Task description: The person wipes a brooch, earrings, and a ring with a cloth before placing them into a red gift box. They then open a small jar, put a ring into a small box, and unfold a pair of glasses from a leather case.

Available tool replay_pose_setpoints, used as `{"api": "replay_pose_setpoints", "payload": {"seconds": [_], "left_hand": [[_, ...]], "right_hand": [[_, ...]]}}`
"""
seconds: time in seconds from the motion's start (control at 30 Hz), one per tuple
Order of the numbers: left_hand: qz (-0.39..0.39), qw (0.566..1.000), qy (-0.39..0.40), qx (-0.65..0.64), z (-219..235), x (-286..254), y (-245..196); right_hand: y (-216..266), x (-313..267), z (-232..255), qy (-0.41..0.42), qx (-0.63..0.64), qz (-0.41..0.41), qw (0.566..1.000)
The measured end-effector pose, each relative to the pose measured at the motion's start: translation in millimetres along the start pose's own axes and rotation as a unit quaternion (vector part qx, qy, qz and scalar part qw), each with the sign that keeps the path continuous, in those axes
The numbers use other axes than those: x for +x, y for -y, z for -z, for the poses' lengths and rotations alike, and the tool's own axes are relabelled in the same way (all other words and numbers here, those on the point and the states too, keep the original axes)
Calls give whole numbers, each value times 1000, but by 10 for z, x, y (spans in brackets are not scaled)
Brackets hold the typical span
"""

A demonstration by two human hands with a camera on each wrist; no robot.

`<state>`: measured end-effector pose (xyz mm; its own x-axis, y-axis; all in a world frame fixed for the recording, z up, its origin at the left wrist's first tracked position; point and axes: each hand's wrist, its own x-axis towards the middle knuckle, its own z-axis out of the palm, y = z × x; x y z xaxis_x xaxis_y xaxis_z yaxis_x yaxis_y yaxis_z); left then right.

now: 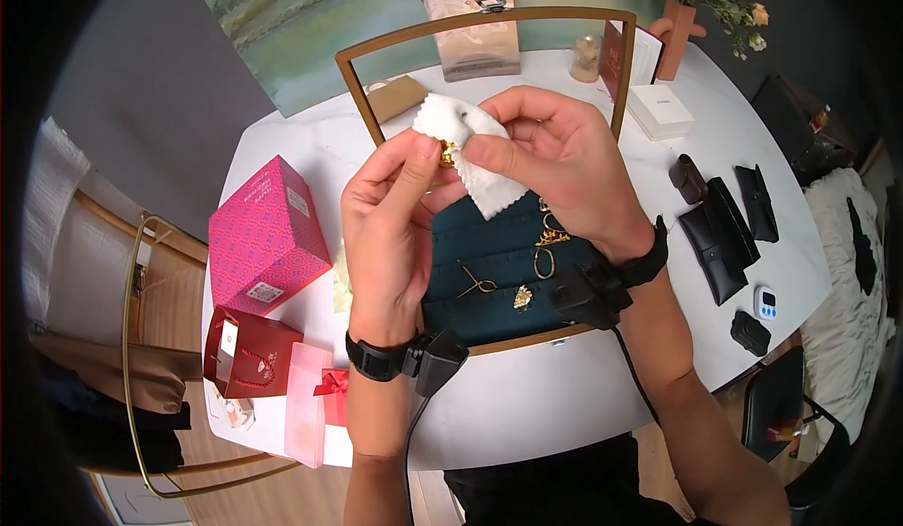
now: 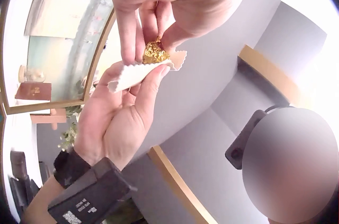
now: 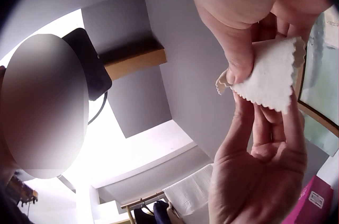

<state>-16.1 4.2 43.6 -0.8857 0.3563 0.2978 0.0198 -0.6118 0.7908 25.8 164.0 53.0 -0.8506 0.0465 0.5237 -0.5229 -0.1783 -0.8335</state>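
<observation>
A small crumpled-looking gold piece (image 2: 154,53) sits against a white, zigzag-edged cloth (image 1: 463,147), held above the table.

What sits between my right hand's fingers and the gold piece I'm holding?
The white cloth does. The right hand pinches the gold piece through the cloth, while the left hand grips it directly with bare fingertips. Nothing else visible lies between them.
</observation>
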Motion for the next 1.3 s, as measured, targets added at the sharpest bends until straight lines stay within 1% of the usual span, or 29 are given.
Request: {"api": "replay_pose_setpoints", "payload": {"seconds": [0.07,0.13,0.17,0.23,0.27,0.33,0.37,0.43,0.47,0.5,0.53,0.57,0.6,0.63,0.67,0.7,0.77,0.87,0.9,0.93,0.97,1.03,1.07,1.13,1.17,1.2,1.23,1.27,1.3], "left_hand": [[-8,1000,28,1,23,13,27],[-5,1000,20,9,-64,7,9],[-3,1000,9,16,-94,6,1],[-8,1000,12,23,-90,9,6],[-13,999,14,30,-84,10,7],[-19,999,17,29,-77,29,8],[-25,999,20,27,-72,37,7],[-33,998,19,52,-46,43,-8],[-39,996,19,76,-31,43,-16],[-40,996,17,76,-24,40,-27],[-49,992,17,112,-20,37,-43],[-58,987,17,149,-17,35,-58],[-58,987,15,149,-25,31,-59],[-80,985,5,154,-43,31,-52],[-103,982,-5,159,-51,34,-46],[-102,982,-6,159,-40,38,-39],[-136,980,-24,145,-10,41,-23],[-129,979,-6,157,-97,-2,-53],[-130,979,-8,157,-68,11,-20],[-185,953,11,239,-7,46,36],[-239,916,23,321,52,71,44],[-218,926,34,306,18,61,16],[-208,927,35,312,17,31,-11],[-177,941,53,282,-29,-20,-19],[-211,939,74,262,-28,3,11],[-242,934,102,241,-17,19,48],[-211,948,97,217,-33,12,70],[-175,962,93,188,-41,18,95],[-236,931,95,262,-30,17,94]], "right_hand": [[19,-2,18,-6,1,-1,1000],[52,4,47,-15,-11,-48,999],[42,5,57,-16,-11,-48,999],[5,6,67,-17,-42,-14,999],[26,1,63,-17,-42,-14,999],[87,-12,48,-55,9,-82,995],[64,0,41,-54,9,-82,995],[-18,40,37,-118,8,-44,992],[-42,44,65,-117,7,-44,992],[-59,42,108,-110,8,-70,991],[-69,42,126,-103,9,-96,990],[-68,44,111,-101,9,-97,990],[-58,36,89,-79,0,-99,992],[-46,27,65,-57,-9,-101,993],[-29,18,28,-56,-8,-102,993],[-11,9,-19,-43,-8,-91,995],[-16,0,-59,-27,-7,-81,996],[-63,1,-57,-27,-22,-81,996],[-82,7,-34,-24,-54,-71,996],[-93,6,-21,-19,-85,-61,994],[-81,-2,-10,-9,-81,-63,995],[-43,-23,13,-27,-144,-87,985],[-26,-40,-3,-26,-134,-72,988],[-83,-68,209,-13,-92,-64,994],[-47,-75,184,28,-7,-7,1000],[-85,-90,316,1,-11,22,1000],[-81,-66,531,30,-24,1,999],[-33,-36,503,86,-16,-1,996],[-16,-35,468,46,-38,-17,998]]}}
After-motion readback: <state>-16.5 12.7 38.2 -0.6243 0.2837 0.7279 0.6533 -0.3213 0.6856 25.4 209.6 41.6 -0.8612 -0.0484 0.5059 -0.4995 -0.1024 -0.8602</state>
